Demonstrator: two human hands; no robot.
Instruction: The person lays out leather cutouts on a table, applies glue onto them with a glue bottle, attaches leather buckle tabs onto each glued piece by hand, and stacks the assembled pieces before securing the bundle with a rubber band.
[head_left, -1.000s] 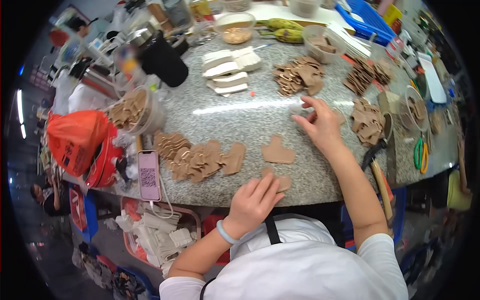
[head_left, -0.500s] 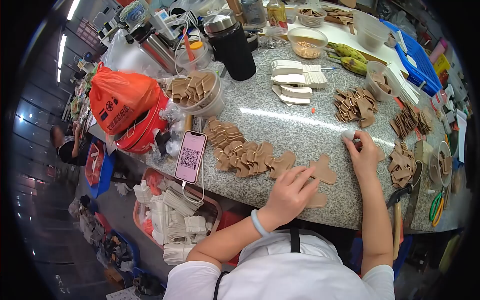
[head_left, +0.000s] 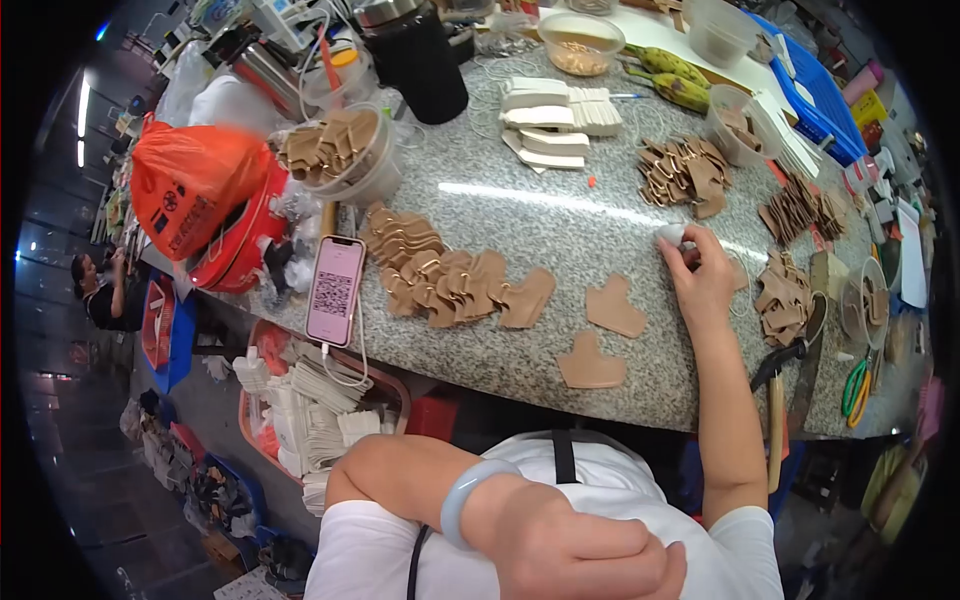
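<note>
My left hand [head_left: 580,545] is raised close to my chest, away from the table, its fingers curled; whatever it may hold is hidden. A pale bangle circles that wrist. Over the granite tabletop, my right hand [head_left: 703,275] pinches a small whitish rounded object [head_left: 671,234] whose kind I cannot make out. Two flat tan leather-like pieces lie apart in front of me: an upper piece [head_left: 615,305] and a lower piece [head_left: 590,363]. To their left stretches an overlapping row of similar tan pieces [head_left: 470,285].
A phone [head_left: 335,290] with a cable lies left of the row. Tan piles [head_left: 688,172], white strip stacks [head_left: 548,118] and a tub of tan pieces [head_left: 340,155] stand farther back. At right is a hammer [head_left: 775,400]. A crate of white strips [head_left: 400,400] sits below the table edge.
My left hand has lifted off the tan pieces and come back to my chest, its fingers now curled. The right hand keeps its pinch. The camera view has shifted.
</note>
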